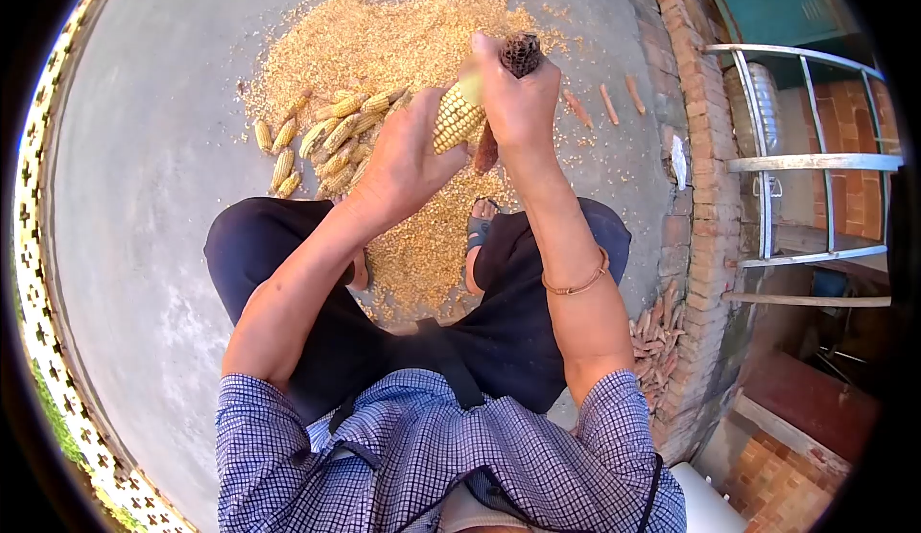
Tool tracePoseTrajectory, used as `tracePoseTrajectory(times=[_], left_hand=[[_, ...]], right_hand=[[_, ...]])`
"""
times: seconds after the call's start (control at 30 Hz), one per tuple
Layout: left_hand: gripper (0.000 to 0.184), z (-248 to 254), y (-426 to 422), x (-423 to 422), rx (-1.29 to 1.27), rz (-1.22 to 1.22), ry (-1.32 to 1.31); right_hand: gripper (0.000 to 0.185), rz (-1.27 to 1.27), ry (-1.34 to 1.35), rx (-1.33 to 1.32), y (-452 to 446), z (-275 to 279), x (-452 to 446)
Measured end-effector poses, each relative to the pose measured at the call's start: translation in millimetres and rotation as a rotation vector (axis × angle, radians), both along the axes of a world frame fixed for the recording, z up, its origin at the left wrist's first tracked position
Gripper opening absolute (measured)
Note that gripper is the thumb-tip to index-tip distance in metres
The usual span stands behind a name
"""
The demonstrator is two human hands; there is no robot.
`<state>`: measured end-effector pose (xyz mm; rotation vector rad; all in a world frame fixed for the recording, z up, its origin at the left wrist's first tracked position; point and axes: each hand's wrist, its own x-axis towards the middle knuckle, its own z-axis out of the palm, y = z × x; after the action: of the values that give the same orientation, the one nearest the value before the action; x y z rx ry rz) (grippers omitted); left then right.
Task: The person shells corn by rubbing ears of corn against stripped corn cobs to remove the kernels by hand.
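Note:
My left hand (408, 159) is closed around an ear of corn (457, 118), its pale yellow kernels showing between the two hands. Beside it, my right hand (520, 101) wraps round a bare corn cob (485, 152). The cob's dark, pitted end sticks out above my fist, and its reddish lower part shows below. The cob lies against the ear, where a blurred patch covers part of the contact. Under my hands spreads a heap of loose corn kernels (360, 39). Several partly shelled ears (341, 135) lie piled on it, left of my left hand.
Stripped cobs (609, 103) lie on the concrete floor (153, 197) to the right, with more heaped (657, 341) against a low brick wall (710, 178). A metal ladder-like frame (815, 162) stands beyond the wall. My knees and sandalled feet flank the kernels.

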<state>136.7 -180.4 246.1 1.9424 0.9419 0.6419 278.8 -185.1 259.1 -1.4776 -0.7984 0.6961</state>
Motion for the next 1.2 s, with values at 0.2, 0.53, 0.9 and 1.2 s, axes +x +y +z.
tracePoseTrajectory(times=[0.2, 0.53, 0.9, 1.2], left_hand=[[0.043, 12, 7, -9, -0.175, 0.05, -0.204], [0.055, 0, -5, -3, 0.107, 0.009, -0.011], [0.043, -3, 14, -8, -0.139, 0.052, -0.193], [0.046, 11, -6, 2, -0.065, 0.007, -0.049]], right_hand=[[0.028, 0.239, 0.391, 0.103, -10, 12, 3], [0.024, -0.091, -0.116, 0.054, 1, -3, -18], [0.026, 0.199, -0.008, 0.097, -14, 10, -11], [0.019, -0.046, -0.168, 0.014, 7, -5, -9]])
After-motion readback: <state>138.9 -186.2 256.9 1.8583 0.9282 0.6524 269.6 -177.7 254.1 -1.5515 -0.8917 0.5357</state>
